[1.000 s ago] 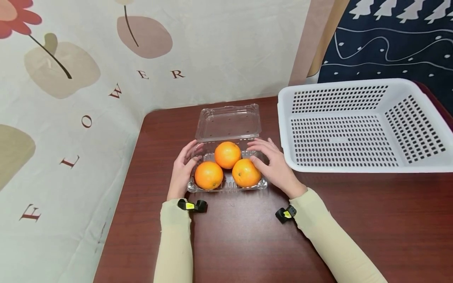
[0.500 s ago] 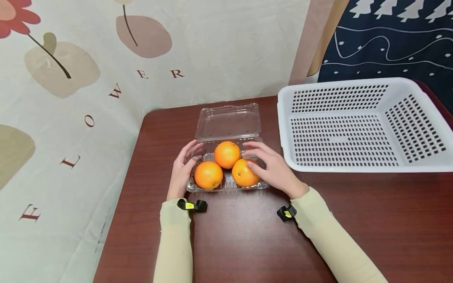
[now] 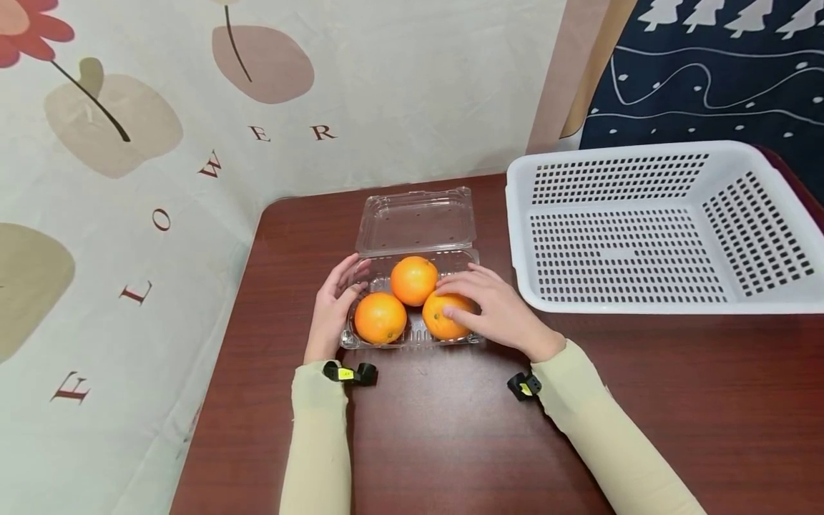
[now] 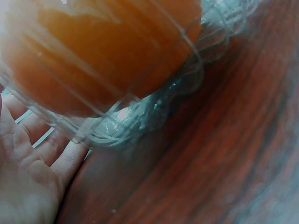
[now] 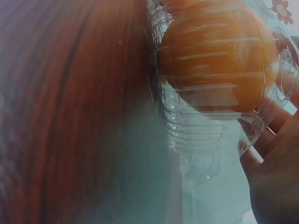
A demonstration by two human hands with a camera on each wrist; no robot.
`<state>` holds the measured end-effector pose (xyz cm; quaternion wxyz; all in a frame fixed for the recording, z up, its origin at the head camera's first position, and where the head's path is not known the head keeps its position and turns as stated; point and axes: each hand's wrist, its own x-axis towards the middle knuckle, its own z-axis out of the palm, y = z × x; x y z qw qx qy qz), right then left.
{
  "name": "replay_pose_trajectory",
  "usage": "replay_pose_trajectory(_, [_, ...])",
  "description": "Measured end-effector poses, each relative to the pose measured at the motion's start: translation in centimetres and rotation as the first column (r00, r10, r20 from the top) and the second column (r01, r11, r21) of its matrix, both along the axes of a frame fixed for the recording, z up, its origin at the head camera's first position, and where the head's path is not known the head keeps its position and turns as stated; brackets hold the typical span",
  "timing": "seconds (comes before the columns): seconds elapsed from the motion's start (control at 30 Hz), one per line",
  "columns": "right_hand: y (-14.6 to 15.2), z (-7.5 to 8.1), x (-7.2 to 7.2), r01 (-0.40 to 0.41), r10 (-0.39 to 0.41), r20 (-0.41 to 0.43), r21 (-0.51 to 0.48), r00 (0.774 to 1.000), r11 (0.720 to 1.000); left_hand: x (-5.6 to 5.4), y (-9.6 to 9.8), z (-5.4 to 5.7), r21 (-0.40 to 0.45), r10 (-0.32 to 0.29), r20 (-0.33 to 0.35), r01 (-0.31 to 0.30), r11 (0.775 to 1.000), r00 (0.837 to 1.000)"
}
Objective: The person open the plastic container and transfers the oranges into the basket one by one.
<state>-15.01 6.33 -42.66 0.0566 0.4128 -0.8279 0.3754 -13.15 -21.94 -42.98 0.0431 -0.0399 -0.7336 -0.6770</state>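
Note:
Three oranges sit in the base of a clear plastic clamshell box (image 3: 413,336): a back orange (image 3: 413,280), a left orange (image 3: 380,317) and a right orange (image 3: 444,318). The left hand (image 3: 331,311) lies along the box's left wall, thumb near the rim. In the left wrist view, that hand's straight fingers (image 4: 70,158) touch the ribbed plastic. The right hand (image 3: 498,311) reaches over the right wall and holds the right orange, its thumb on the near face and fingers curved over the far side. The box wall partly covers this grip in the right wrist view.
The box's lid (image 3: 415,222) lies folded back behind the base. A large white perforated basket (image 3: 618,307) stands at the right. Everything rests on a dark reddish wooden table (image 3: 425,443), with a printed cloth (image 3: 418,93) hanging along its back and left edges.
The right hand has moved left and inward, from beside the box's right rim onto the right orange, and has closed round it. The left hand and the box stay in place.

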Motion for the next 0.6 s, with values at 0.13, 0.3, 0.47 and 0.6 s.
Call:
replay_pose_trajectory(0.13, [-0.06, 0.11, 0.09, -0.008, 0.008, -0.020, 0.038, 1.000, 0.999, 0.01, -0.10, -0.10, -0.003, 0.002, 0.004, -0.002, 1.000, 1.000])
replay_pose_trajectory(0.3, [-0.11, 0.14, 0.11, 0.000, 0.003, -0.027, 0.088, 1.000, 0.996, 0.08, -0.01, 0.01, -0.008, 0.008, 0.014, -0.008, 1.000, 1.000])
replay_pose_trajectory(0.47, [-0.18, 0.08, 0.10, 0.011, -0.009, -0.013, 0.115, 1.000, 0.993, 0.04, 0.05, 0.05, 0.003, 0.007, 0.011, -0.007, 1.000, 1.000])
replay_pose_trajectory(0.6, [-0.23, 0.01, 0.09, 0.012, -0.010, -0.018, 0.130, 1.000, 0.991, 0.02, 0.12, 0.09, 0.006, 0.011, 0.018, -0.011, 1.000, 1.000])
